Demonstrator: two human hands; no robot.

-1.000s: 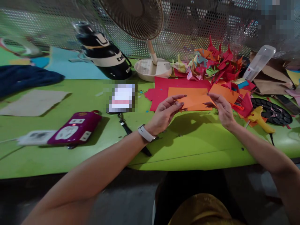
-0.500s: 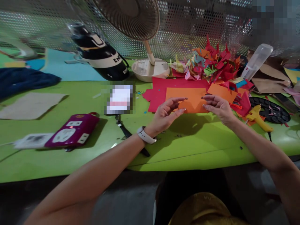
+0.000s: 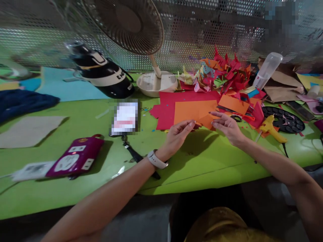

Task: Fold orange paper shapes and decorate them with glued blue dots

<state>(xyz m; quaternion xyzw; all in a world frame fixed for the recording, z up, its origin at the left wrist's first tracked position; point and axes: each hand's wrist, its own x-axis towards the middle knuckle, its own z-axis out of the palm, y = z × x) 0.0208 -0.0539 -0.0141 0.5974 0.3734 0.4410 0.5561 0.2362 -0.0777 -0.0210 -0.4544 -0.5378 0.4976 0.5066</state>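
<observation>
A small piece of folded orange paper (image 3: 206,121) is held low over the table between my two hands. My left hand (image 3: 178,136), with a pale watch band on its wrist, pinches the piece's left side between thumb and fingers. At its right side, my right hand (image 3: 228,129) has thumb and index finger on either side of the paper. Behind it lies a larger orange sheet (image 3: 188,109) on a red sheet (image 3: 166,101); the similar colours make the piece's edges hard to tell apart.
Folded colourful paper shapes (image 3: 224,72) are heaped behind the sheets. A yellow glue gun (image 3: 271,129), a black round tray (image 3: 290,121) and a clear bottle (image 3: 267,70) are on the right. Leftward are a fan (image 3: 157,82), a flask (image 3: 106,75), a phone (image 3: 124,117) and a purple pouch-like item (image 3: 75,156).
The orange piece has been turned and looks smaller between my fingers. My left fingers have closed into a tighter pinch. The whole view has shifted slightly, with the table lower and further left.
</observation>
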